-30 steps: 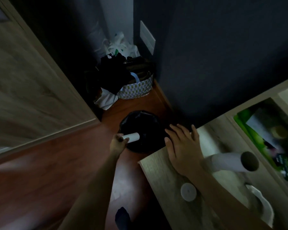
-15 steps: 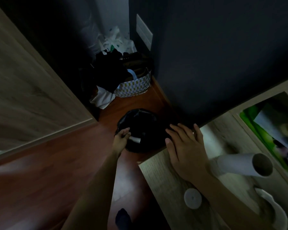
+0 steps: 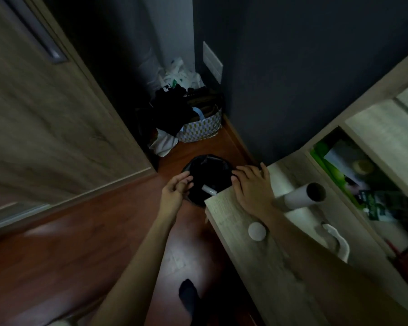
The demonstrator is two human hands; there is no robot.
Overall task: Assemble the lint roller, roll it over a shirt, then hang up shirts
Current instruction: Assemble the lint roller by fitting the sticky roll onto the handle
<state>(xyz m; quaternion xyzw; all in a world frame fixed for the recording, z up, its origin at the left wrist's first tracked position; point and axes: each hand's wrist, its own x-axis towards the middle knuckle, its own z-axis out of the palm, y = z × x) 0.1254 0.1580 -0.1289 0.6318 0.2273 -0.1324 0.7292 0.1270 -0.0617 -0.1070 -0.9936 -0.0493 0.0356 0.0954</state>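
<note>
Lint roll (image 3: 302,196): white cylinder with a dark hollow core, lying on its side on the tabletop (image 3: 224,208), long axis running roughly 9 to 3 o'clock with the open end turned toward 3 o'clock and slightly up. Position: just beside the right wrist, at about 4 o'clock from the right hand (image 3: 252,184), whose fingers (image 3: 240,172) lie flat and spread on the tabletop corner, pointing toward 11 o'clock and holding nothing. White handle (image 3: 335,241): curved piece on the same tabletop at 5 o'clock from the roll, apart from it; by the look of it, roll and handle are not yet joined. Round white cap (image 3: 258,231): flat on the tabletop, just at 9 o'clock of the right forearm. Left hand (image 3: 174,191): off the tabletop, over the near rim of the black bin (image 3: 198,161) on the floor, fingers loosely parted and empty. Small white tube (image 3: 209,190): lying inside the bin at 3 o'clock from the left hand, clear of its fingers. Judgement: the right hand is much the nearer to the roll and would need to draw back toward 4 o'clock and close across the short axis; the left must cross over the tabletop edge to reach either part.
</note>
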